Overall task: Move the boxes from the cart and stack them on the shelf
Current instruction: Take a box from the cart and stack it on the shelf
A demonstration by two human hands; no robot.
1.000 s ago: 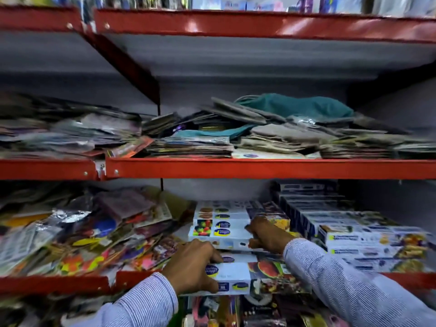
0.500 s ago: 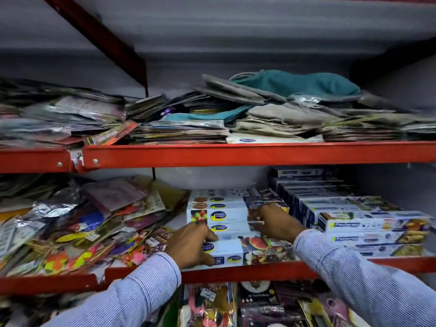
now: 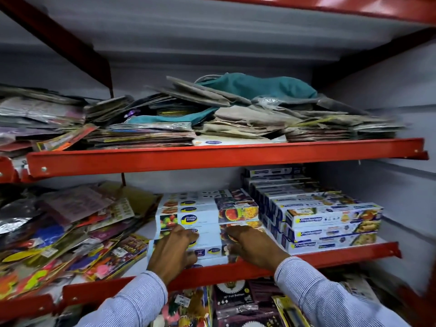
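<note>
Boxes (image 3: 188, 234) now pushed deeper onto shelf (image 3: 236, 267); left hand (image 3: 173, 252) and right hand (image 3: 251, 247) flat, fingers spread, gripping nothing. Stack nearly seated.

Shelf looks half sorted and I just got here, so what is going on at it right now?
A person in a striped shirt is stocking the lower red shelf. The left hand and the right hand press flat against the front of a stack of white wrap boxes, squaring it up. Beside it on the right stands a second stack of boxes. Loose packets fill the left side, and the cart is out of view.
</note>
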